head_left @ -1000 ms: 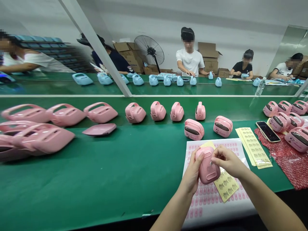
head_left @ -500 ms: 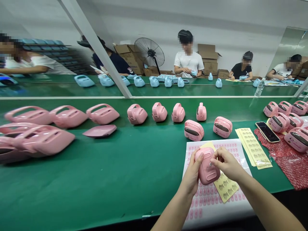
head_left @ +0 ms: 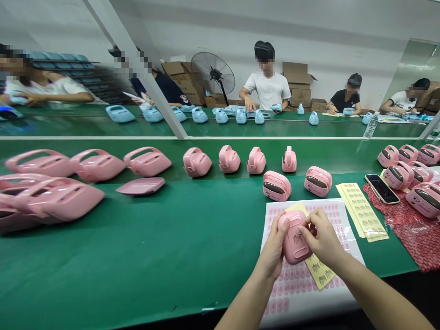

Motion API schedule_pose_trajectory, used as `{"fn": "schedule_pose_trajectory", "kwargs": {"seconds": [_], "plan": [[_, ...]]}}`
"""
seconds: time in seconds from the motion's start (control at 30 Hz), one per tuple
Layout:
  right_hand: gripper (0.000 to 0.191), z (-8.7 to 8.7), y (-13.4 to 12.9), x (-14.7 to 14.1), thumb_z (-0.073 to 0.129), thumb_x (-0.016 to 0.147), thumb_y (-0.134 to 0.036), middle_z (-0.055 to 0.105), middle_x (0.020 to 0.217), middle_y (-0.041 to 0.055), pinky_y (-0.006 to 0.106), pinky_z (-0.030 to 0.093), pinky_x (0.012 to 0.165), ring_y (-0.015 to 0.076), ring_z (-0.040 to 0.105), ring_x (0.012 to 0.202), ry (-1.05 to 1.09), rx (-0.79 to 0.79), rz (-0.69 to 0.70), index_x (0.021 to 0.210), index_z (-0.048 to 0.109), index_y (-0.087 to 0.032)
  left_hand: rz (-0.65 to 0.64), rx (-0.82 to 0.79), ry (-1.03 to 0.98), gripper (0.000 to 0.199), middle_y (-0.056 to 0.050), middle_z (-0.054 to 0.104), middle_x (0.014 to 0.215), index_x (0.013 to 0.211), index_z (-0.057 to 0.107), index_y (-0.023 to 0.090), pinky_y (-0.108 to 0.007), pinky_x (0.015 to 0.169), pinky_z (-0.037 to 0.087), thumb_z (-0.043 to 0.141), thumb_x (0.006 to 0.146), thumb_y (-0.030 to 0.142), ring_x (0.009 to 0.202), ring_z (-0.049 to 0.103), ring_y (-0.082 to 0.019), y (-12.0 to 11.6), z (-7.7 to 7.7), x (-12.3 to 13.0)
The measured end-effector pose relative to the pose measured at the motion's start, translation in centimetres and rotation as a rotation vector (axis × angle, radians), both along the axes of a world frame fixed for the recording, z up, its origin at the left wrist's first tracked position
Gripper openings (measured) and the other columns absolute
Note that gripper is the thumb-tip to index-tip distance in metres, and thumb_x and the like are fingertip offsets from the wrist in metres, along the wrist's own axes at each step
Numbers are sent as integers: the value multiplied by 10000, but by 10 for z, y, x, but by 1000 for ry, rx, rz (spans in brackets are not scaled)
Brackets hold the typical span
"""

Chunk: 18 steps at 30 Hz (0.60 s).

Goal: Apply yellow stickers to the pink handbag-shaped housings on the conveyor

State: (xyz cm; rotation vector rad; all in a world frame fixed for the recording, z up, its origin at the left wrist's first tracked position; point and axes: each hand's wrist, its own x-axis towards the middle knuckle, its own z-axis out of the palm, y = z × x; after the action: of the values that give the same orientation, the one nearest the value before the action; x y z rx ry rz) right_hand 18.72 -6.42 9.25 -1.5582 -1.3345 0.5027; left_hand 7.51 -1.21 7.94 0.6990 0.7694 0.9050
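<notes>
A pink plastic case (head_left: 296, 250) is gripped along its left side by my left hand (head_left: 274, 247), its flat face with dark printed text turned up. My right hand (head_left: 319, 233) is pinched over the right part of that face, fingertips at the text; whatever they hold is too small to make out. Beneath the case lie a yellow label sheet (head_left: 322, 275) and a white sheet with rows of pink stickers (head_left: 295, 288). Two pink units with dark windows, one at the left (head_left: 277, 186) and one at the right (head_left: 318, 181), stand just beyond.
Pink units (head_left: 147, 162) stand along the green table (head_left: 172, 256). On the right are more yellow label sheets (head_left: 362, 211), a phone (head_left: 382, 189) and red bubble wrap (head_left: 421, 238). People work across the table beside blue units (head_left: 199, 115), a bottle (head_left: 371, 126) and a slanted post (head_left: 137, 68).
My right hand has shifted slightly left over the case, and more of the printed text shows. Across the table, a person in white has reached one hand down to the blue parts.
</notes>
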Motion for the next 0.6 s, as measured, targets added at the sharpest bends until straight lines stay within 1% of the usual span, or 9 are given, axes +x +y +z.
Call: {"fn": "schedule_pose_trajectory", "kwargs": {"seconds": [0.1, 0.17, 0.27, 0.33, 0.37, 0.4, 0.47, 0.53, 0.6], "plan": [[84, -2, 3, 0, 496, 764, -185, 434, 756, 9, 286, 434, 584, 138, 461, 627, -35, 30, -36, 683, 484, -202, -51, 63, 28, 679, -109, 622, 1122, 1135, 548, 216, -384, 862, 445, 816, 516, 289, 1036, 564, -302, -2, -3, -1], [99, -1, 3, 3, 495, 775, -203, 439, 740, 9, 279, 433, 575, 140, 466, 633, -12, 52, -39, 677, 481, -206, -59, 105, 46, 764, -108, 629, 1099, 1146, 536, 213, -375, 812, 470, 838, 445, 193, 1002, 576, -302, -3, -3, -1], [112, -1, -7, 9, 456, 832, -254, 468, 744, 14, 282, 446, 601, 149, 492, 675, 74, 153, -116, 730, 479, -213, -16, 88, 58, 696, -77, 650, 1019, 1065, 577, 198, -337, 768, 483, 824, 416, 142, 948, 587, -266, -3, -2, -2], [86, -8, -22, 8, 423, 860, -265, 497, 780, 25, 306, 458, 662, 161, 516, 731, 87, 229, -175, 818, 480, -216, 20, 50, 47, 621, -41, 656, 957, 1001, 596, 199, -314, 752, 486, 806, 421, 134, 914, 591, -236, -2, -2, -2], [70, -14, -31, 5, 422, 863, -261, 512, 792, 29, 317, 463, 684, 167, 527, 747, 69, 243, -163, 858, 478, -219, 38, 24, 32, 573, -25, 656, 925, 974, 601, 201, -305, 739, 490, 796, 438, 146, 895, 593, -224, -1, -2, -3], [66, -23, -40, 0, 432, 858, -254, 530, 801, 32, 325, 468, 697, 172, 540, 754, 39, 237, -115, 895, 477, -223, 56, -4, 12, 523, -14, 654, 898, 954, 601, 202, -298, 722, 494, 783, 465, 169, 875, 596, -214, -1, -2, -3], [125, -46, -58, -14, 475, 833, -232, 571, 809, 38, 334, 485, 688, 181, 566, 740, -50, 186, 50, 957, 481, -231, 91, -64, -27, 438, -10, 653, 872, 939, 598, 198, -284, 693, 500, 753, 531, 227, 834, 603, -195, 1, -4, -5], [274, -72, -71, -30, 522, 796, -197, 613, 864, 64, 358, 499, 699, 208, 588, 775, -164, 151, 201, 1065, 475, -229, 105, -120, -50, 421, -25, 658, 888, 973, 589, 191, -284, 673, 507, 720, 583, 280, 803, 611, -187, 2, -8, -8], [439, -93, -77, -44, 543, 776, -161, 632, 935, 97, 388, 507, 711, 240, 593, 821, -300, 149, 262, 1196, 427, -215, 87, -159, -65, 451, -44, 661, 913, 1036, 569, 190, -308, 636, 522, 688, 621, 322, 772, 623, -196, 4, -11, -10]]}}
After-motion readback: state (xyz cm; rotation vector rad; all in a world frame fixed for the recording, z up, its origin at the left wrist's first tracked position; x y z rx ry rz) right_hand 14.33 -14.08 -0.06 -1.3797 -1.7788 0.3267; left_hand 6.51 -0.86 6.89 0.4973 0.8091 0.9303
